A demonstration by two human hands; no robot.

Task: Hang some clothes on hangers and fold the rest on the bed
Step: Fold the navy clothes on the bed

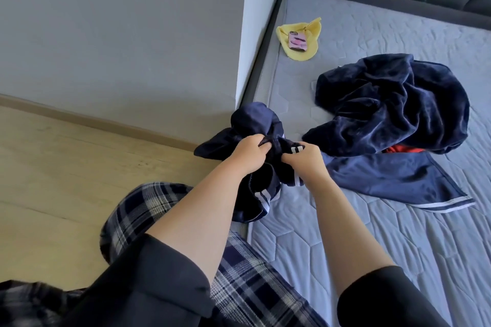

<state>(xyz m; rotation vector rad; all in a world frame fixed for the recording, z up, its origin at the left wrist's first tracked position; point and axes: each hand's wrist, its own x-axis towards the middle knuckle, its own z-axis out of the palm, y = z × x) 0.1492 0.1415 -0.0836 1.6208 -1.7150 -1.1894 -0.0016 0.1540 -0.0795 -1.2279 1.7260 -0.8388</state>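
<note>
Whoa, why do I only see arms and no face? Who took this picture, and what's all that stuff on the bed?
There is no machine here, just a person. A small camera sits on their head and looks forward and down, so you see what they see: their own two arms. The left hand and the right hand both grip a bunched-up navy garment with white stripes at the edge of the mattress. On it lie a crumpled dark blue velvety garment, something red peeking from under that, and a flat navy cloth with white trim; I cannot tell whether it belongs to the held piece. Farther away lies a yellow cloth with a small pink thing on it. The checked fabric is the person's own clothing.
</note>
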